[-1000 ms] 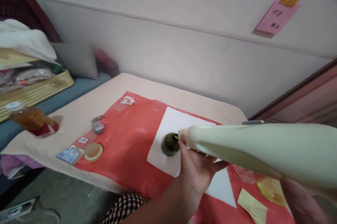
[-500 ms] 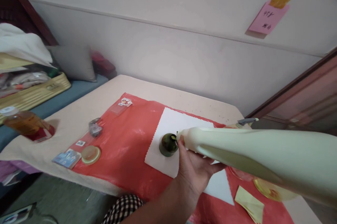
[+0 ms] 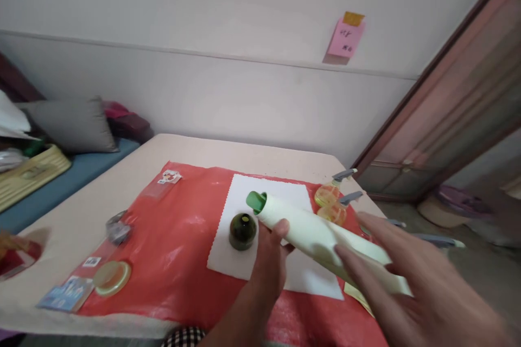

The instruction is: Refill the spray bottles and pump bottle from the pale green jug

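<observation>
My left hand (image 3: 274,252) grips a long pale green tube-shaped container (image 3: 309,227) near its upper end, thumb on top. A darker green spout-like tab (image 3: 256,202) sticks out of that end, pointing left. Motion blurs my right hand (image 3: 423,276), at the container's lower right end. Its fingers are spread, with the container between thumb and forefinger; whether they touch it I cannot tell. Just left of my left hand, a small dark green dome-shaped bottle (image 3: 242,232) with an opening on top stands on a white scallop-edged sheet (image 3: 268,187).
Red plastic sheeting (image 3: 183,227) covers much of the table. At the right stand clear spray bottles (image 3: 328,193) with grey triggers. At the left lie a round lidded tub (image 3: 112,277), a blue packet (image 3: 67,295) and a clear bag (image 3: 119,227). A wall (image 3: 244,102) rises behind.
The view has swung right, showing the spray bottles. The container now slopes down to the right, its green-tabbed end in sight. My right hand has come into view.
</observation>
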Demonstrator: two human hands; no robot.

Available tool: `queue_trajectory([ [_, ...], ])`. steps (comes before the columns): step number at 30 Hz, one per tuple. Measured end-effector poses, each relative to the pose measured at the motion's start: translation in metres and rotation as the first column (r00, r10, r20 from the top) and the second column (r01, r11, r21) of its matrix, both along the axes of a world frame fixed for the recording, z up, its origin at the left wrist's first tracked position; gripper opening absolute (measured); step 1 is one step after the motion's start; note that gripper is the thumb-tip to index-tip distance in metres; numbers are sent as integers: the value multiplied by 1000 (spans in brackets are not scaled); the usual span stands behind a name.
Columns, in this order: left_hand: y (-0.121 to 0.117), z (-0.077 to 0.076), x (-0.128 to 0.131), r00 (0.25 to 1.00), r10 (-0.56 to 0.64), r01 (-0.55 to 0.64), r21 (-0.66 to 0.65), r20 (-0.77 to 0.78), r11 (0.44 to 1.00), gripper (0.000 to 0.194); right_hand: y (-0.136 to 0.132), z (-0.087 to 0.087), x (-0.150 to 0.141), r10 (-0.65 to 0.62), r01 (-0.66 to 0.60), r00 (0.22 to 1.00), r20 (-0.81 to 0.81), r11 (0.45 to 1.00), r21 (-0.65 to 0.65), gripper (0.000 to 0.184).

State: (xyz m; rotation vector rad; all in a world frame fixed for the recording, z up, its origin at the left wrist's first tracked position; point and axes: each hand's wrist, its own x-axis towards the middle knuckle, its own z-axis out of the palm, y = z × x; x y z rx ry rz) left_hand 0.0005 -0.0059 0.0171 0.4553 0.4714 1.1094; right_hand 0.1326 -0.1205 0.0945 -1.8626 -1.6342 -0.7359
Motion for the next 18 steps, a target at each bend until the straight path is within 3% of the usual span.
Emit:
queue_trajectory([
  [1,0,4,-3,999,27,-25,48,-31,999,76,9,5,-12,41,-38,997,59,998,-48,40],
  [4,4,14,-14,986,76,-60,113,-150,992,76,25,6,-25,8,13,997,81,964,-265,29],
  [7,10,18,-21,958,110,-76,135,-264,988,75,32,2,-23,-88,79,996,4,869,-488,17],
  [9,16,16,-24,939,126,-86,136,-321,987,75,39,2,-20,-129,68,989,-77,839,-541,10],
  [14,32,11,-39,870,182,-142,121,-459,982,77,65,-7,-5,-246,58,898,-365,888,-457,5],
  [18,44,12,-63,787,309,-275,144,-534,951,71,87,-35,12,-202,104,689,-696,978,-181,22],
])
